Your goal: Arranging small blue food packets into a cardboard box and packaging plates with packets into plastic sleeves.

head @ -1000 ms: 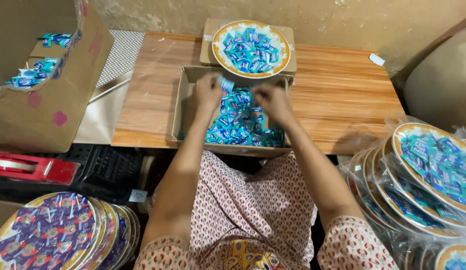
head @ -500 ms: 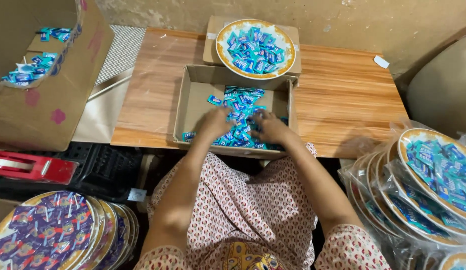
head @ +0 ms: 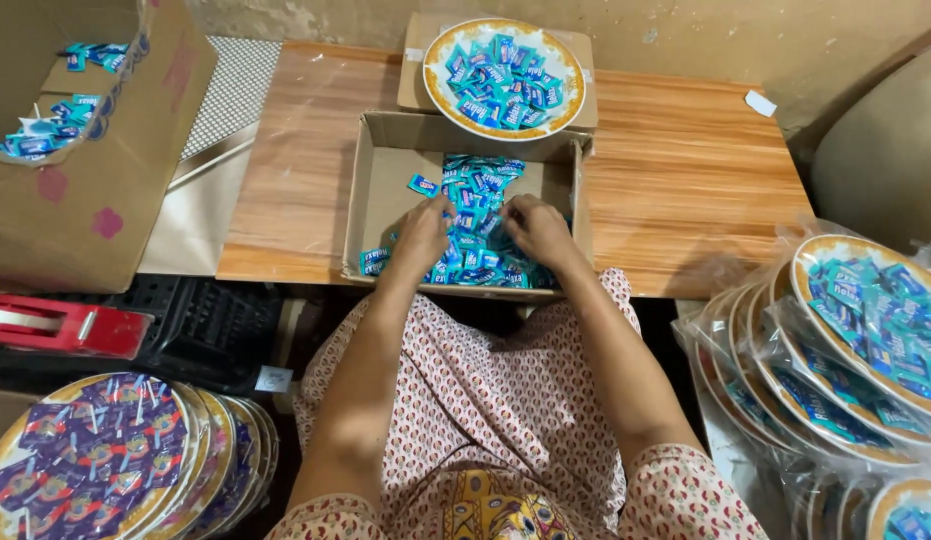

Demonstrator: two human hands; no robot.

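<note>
Both your hands are down in the shallow cardboard box (head: 381, 200) on the wooden table (head: 686, 190): left hand (head: 423, 238) and right hand (head: 536, 230) have fingers curled into the blue sachets (head: 476, 215), gathering a bunch. One plate (head: 505, 78) behind the box looks filled. Plenty of loose sachets left; wrapped blue plates (head: 866, 330) stacked to your right.

Small home-based packing workshop. Low wooden table (head: 676, 190) at centre against a rough plaster wall (head: 686, 30). Stacks of wrapped plates (head: 866, 340) filled with sachets at right, more plates (head: 106, 460) at lower left, cartons (head: 76, 180) at upper left, a tape dispenser (head: 56, 325) on the floor.
</note>
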